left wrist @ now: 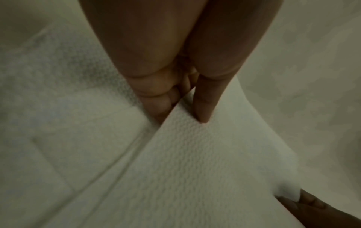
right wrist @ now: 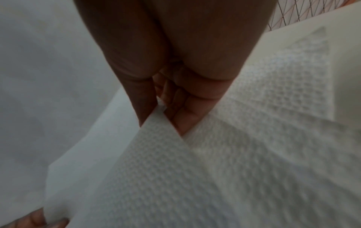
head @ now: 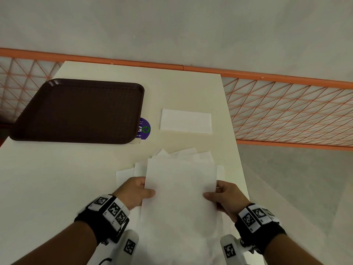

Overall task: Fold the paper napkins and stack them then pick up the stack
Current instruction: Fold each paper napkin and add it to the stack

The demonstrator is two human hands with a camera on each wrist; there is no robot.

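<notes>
A white paper napkin is lifted off the table between my two hands. My left hand pinches its left edge, thumb on top and fingers underneath. My right hand pinches the right edge the same way. In the left wrist view the thumb presses on the embossed napkin. The right wrist view shows the napkin caught between thumb and fingers. A loose pile of unfolded napkins lies under it. One folded napkin lies flat farther back.
A dark brown tray sits at the back left of the cream table, partly over a purple round sticker. The table's right edge runs close to the napkins. An orange mesh railing stands behind.
</notes>
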